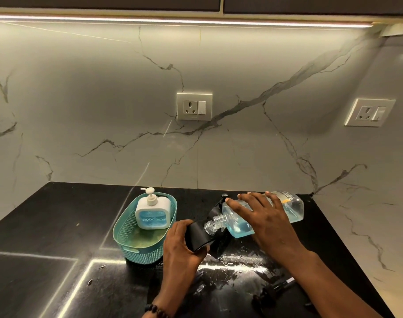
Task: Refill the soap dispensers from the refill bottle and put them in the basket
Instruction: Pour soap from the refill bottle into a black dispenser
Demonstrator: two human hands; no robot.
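Note:
A clear refill bottle (294, 208) with blue soap lies tipped over, its threaded neck pointing down-left into a black dispenser (197, 236). My right hand (262, 218) grips the bottle from above. My left hand (181, 245) holds the black dispenser tilted on the counter. A white dispenser (152, 211) with a pump and blue soap inside stands in the teal basket (132, 250) to the left.
The black counter (58, 226) is wet and streaked in front of the hands. A black pump head (275, 291) lies at the lower right near the counter's edge. Marble backsplash with two sockets (194, 106) stands behind.

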